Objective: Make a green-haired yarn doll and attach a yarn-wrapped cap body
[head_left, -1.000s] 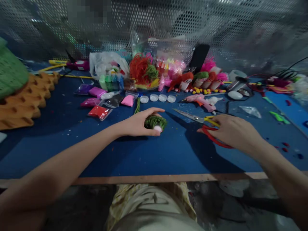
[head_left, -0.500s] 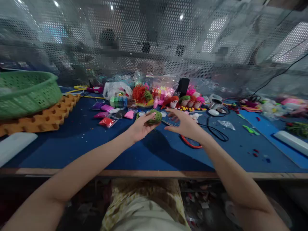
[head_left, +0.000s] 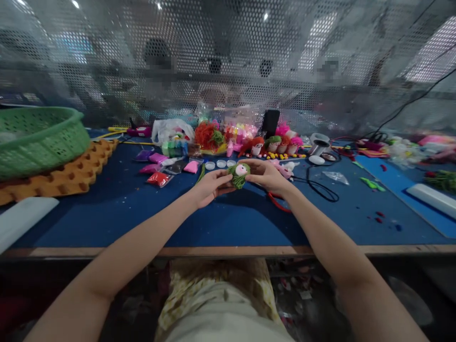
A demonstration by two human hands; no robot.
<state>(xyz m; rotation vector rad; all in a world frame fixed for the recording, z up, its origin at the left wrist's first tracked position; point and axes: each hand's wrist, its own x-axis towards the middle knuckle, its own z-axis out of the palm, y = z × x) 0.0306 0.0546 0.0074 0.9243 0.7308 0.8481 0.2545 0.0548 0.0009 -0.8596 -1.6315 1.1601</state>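
A small doll head [head_left: 240, 175] with green yarn hair and a pale pink face is held above the blue table, its face turned up toward me. My left hand [head_left: 211, 186] grips it from the left, thumb on the yarn. From the right, my right hand [head_left: 268, 176] has its fingers closed on the other side of the head. Behind the hands lie small round clear lids [head_left: 221, 164]. Partly under my right wrist are red-handled scissors [head_left: 280, 203], their blades mostly hidden.
Bags of coloured clay [head_left: 159, 179] lie left of centre. Finished yarn-haired dolls [head_left: 273, 144] and orange yarn [head_left: 208, 136] line the back. A green basket [head_left: 42, 137] rests on an orange egg tray [head_left: 71, 173] at left. A black cable [head_left: 322, 187] loops at right.
My right hand has come in from the right and taken hold of the doll head. The head has turned, so its face now shows, and has shifted slightly right.
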